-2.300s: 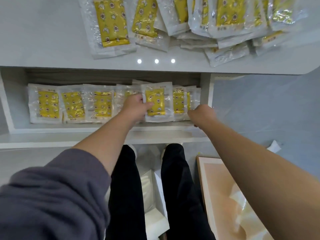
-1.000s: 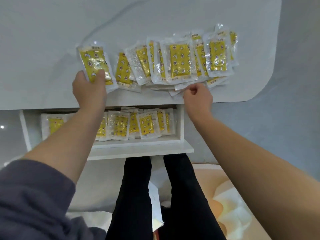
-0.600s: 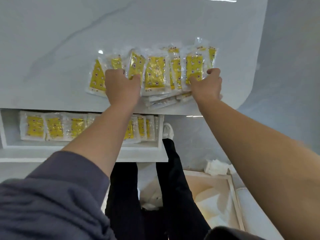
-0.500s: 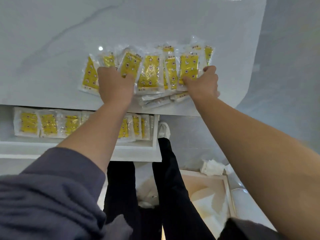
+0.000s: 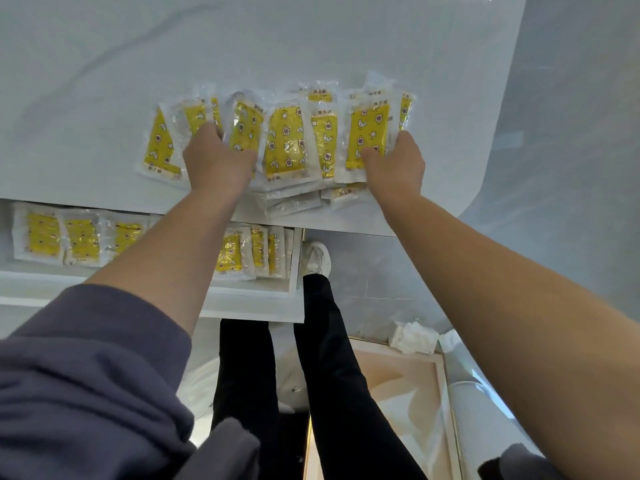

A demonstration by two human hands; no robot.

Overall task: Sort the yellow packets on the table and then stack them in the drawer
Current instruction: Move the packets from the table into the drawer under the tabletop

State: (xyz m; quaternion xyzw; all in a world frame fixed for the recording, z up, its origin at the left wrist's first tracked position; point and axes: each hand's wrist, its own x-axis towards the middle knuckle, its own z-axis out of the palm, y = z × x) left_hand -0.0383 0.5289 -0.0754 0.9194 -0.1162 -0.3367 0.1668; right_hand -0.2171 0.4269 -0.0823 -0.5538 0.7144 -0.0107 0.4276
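Several yellow packets (image 5: 284,143) in clear wrappers lie overlapped in a row near the front edge of the white table (image 5: 311,46). My left hand (image 5: 218,161) grips packets at the left part of the row, with one packet (image 5: 160,147) lying outside it. My right hand (image 5: 394,164) holds the packets at the right end, thumb on top and fingers round the edge. Below the table, the open white drawer (image 5: 249,306) holds a row of yellow packets (image 5: 43,237), partly hidden by my left forearm.
The table's rounded corner (image 5: 478,195) is at the right. My legs in black trousers (image 5: 329,375) and a white shoe (image 5: 317,258) are below the drawer. A framed board (image 5: 408,393) and crumpled white paper (image 5: 414,337) lie on the grey floor.
Both hands left the drawer and rose to the table. They closed in on the spread packets from both sides, and the row is now tighter.
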